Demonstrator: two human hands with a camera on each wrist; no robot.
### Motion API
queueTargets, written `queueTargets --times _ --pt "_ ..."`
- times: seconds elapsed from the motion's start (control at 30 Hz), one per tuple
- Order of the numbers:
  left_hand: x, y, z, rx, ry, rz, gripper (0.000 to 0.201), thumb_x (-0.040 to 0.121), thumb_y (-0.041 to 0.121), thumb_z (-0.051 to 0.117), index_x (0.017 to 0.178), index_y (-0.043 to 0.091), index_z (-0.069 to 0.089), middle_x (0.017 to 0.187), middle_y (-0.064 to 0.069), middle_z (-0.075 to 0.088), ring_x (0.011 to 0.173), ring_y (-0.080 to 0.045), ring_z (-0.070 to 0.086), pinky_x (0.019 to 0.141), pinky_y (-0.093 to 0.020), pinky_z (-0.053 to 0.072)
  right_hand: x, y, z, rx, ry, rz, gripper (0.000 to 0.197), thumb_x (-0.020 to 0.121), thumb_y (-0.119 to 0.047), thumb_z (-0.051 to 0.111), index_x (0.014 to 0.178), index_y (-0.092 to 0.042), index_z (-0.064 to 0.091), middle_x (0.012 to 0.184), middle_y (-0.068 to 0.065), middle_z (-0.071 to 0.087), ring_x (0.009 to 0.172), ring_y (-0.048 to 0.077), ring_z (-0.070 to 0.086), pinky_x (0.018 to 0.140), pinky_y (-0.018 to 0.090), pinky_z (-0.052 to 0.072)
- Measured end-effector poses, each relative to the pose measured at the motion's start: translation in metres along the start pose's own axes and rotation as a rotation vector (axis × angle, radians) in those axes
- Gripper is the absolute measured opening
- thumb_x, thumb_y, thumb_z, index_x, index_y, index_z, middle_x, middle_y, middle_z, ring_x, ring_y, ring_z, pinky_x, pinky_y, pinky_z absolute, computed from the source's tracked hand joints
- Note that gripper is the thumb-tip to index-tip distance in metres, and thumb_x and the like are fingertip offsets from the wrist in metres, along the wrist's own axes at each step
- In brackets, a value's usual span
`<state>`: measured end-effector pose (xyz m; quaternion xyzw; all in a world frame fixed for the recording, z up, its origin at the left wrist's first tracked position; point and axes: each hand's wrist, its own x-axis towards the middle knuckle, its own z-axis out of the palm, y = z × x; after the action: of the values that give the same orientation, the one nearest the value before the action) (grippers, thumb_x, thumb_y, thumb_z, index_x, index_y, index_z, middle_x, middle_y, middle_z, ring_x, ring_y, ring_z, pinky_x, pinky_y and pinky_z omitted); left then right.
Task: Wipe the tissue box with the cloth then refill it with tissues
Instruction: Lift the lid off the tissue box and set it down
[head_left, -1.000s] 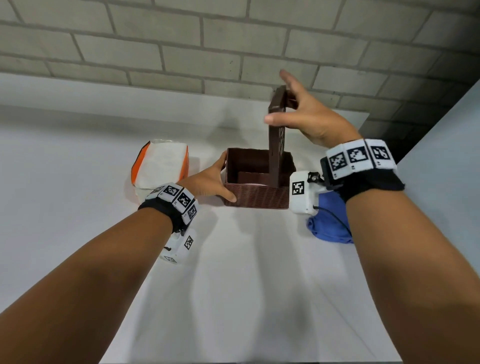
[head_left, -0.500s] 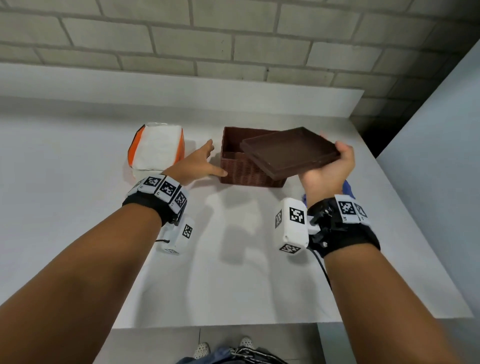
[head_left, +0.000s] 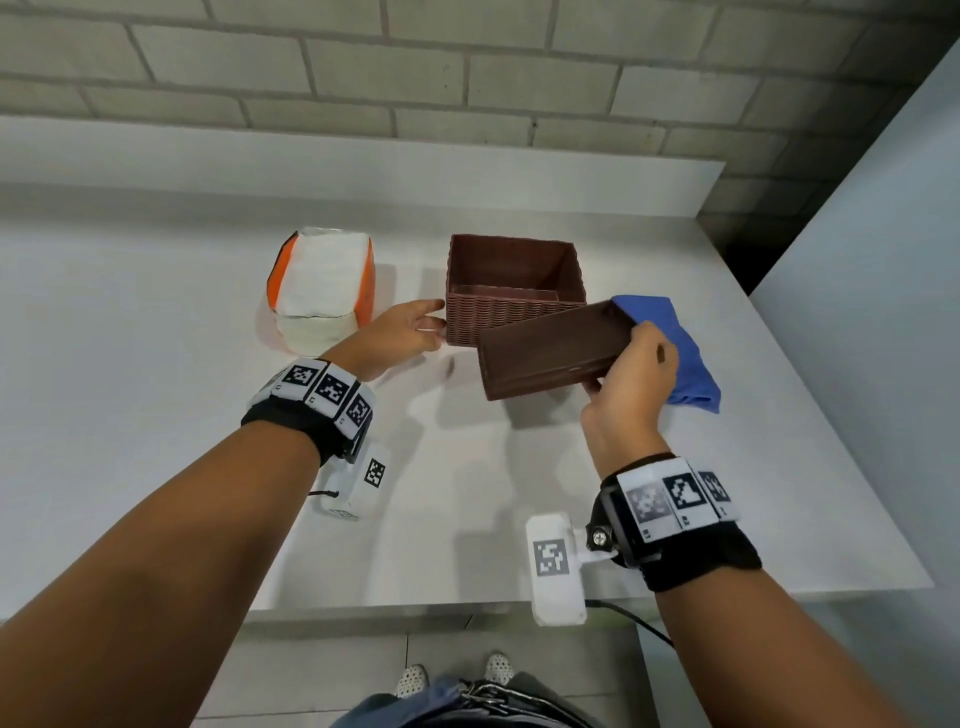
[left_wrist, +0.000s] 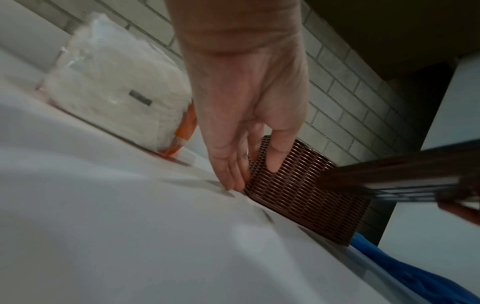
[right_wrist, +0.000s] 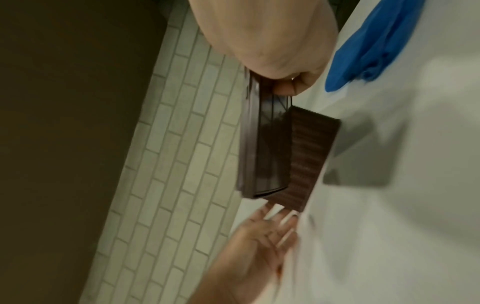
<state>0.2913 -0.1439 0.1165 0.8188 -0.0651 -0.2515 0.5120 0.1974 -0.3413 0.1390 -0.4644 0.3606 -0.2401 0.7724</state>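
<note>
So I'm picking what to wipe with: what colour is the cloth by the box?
Blue: the cloth shows best in the head view.

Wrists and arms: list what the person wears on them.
Both forearms are bare, no sleeves. The left wrist and right wrist each carry a black strap topped by white tiles with black square codes, plus a white camera block bearing another code. A thin black cable trails from the right one.

A white table (head_left: 156, 441) stands against a pale brick wall (head_left: 467, 62), a white panel (head_left: 883, 260) at its right, shoes (head_left: 410, 680) on the floor below
</note>
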Motion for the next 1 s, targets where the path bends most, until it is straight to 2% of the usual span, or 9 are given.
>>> queueTargets --times 0.17,0.3,0.43,0.53,0.57,0.63,0.73,0.9,1.0 --pt "-0.005 -0.003 -0.002 0.002 0.031 -0.025 0.051 0.094 -0.003 0.044 0.143 0.01 0.036 0.14 -0.013 0.051 0.128 -0.026 0.048 0.098 -0.034 0.04 -0.005 0.025 -0.01 -0.139 -0.013 0.109 0.037 0.091 -0.005 0.049 0.127 -0.011 0.048 0.109 0.008 0.057 0.076 0.013 0.058 0.072 0.039 0.057" --pt "-0.007 -0.002 -0.002 0.011 0.034 -0.009 0.05 0.093 -0.005 0.044 0.141 0.009 0.04 0.138 -0.012 0.052 0.115 -0.019 0.049 0.092 -0.03 0.04 -0.007 0.041 -0.014 -0.34 -0.025 0.136 0.035 0.087 -0.003 0.055 0.119 -0.012 0.043 0.106 0.01 0.053 0.087 0.023 0.057 0.089 0.047 0.055" --pt "-0.007 -0.003 -0.002 0.028 0.021 -0.01 0.049 0.093 -0.004 0.045 0.14 0.01 0.041 0.141 -0.012 0.05 0.113 -0.018 0.049 0.09 -0.029 0.039 -0.001 0.039 -0.021 -0.704 -0.084 -0.048 0.035 0.09 -0.005 0.053 0.123 0.002 0.043 0.098 0.01 0.049 0.087 0.021 0.05 0.077 0.027 0.043" --pt "-0.009 -0.003 -0.001 0.034 0.032 -0.019 0.049 0.093 -0.004 0.045 0.14 0.009 0.041 0.141 -0.012 0.05 0.122 -0.024 0.049 0.091 -0.029 0.039 0.003 0.037 -0.023 -0.959 -0.146 -0.146 0.036 0.092 -0.005 0.05 0.124 0.01 0.042 0.087 0.006 0.046 0.087 0.024 0.051 0.073 0.027 0.038" --pt "-0.009 -0.003 0.0 0.033 0.036 -0.019 0.049 0.093 -0.004 0.045 0.14 0.009 0.041 0.141 -0.012 0.05 0.126 -0.025 0.048 0.091 -0.029 0.039 0.004 0.038 -0.022 -1.042 -0.157 -0.156 0.039 0.092 -0.004 0.049 0.126 0.011 0.041 0.089 0.007 0.048 0.091 0.028 0.054 0.074 0.028 0.039" --pt "-0.01 -0.002 0.001 0.037 0.039 -0.02 0.049 0.093 -0.003 0.045 0.14 0.009 0.041 0.141 -0.012 0.05 0.129 -0.026 0.047 0.091 -0.028 0.039 0.004 0.038 -0.021 -1.18 -0.169 -0.167 0.046 0.091 -0.004 0.05 0.131 0.011 0.035 0.111 0.02 0.055 0.107 0.036 0.057 0.083 0.037 0.046" --pt "-0.011 -0.001 0.002 0.044 0.042 -0.023 0.048 0.094 -0.002 0.044 0.141 0.009 0.04 0.142 -0.011 0.05 0.13 -0.025 0.046 0.091 -0.027 0.038 0.002 0.035 -0.017 -1.358 -0.193 -0.161 0.051 0.092 -0.004 0.049 0.137 0.008 0.028 0.134 0.027 0.046 0.119 0.04 0.052 0.099 0.042 0.045" --pt "-0.013 0.0 0.002 0.067 0.044 -0.035 0.05 0.094 -0.002 0.044 0.143 0.01 0.038 0.144 -0.01 0.047 0.133 -0.025 0.044 0.093 -0.026 0.038 -0.003 0.026 -0.009 -1.605 -0.231 -0.109 0.057 0.093 -0.014 0.053 0.14 0.004 0.026 0.14 0.024 0.042 0.126 0.036 0.049 0.1 0.04 0.044" --pt "-0.018 0.004 0.001 0.093 0.054 -0.037 0.051 0.093 -0.001 0.046 0.142 0.011 0.038 0.145 -0.011 0.046 0.132 -0.025 0.045 0.09 -0.025 0.038 -0.012 0.016 -0.002 -1.756 -0.278 -0.167 0.053 0.092 -0.019 0.055 0.137 -0.003 0.032 0.141 0.021 0.04 0.129 0.035 0.043 0.101 0.042 0.042"
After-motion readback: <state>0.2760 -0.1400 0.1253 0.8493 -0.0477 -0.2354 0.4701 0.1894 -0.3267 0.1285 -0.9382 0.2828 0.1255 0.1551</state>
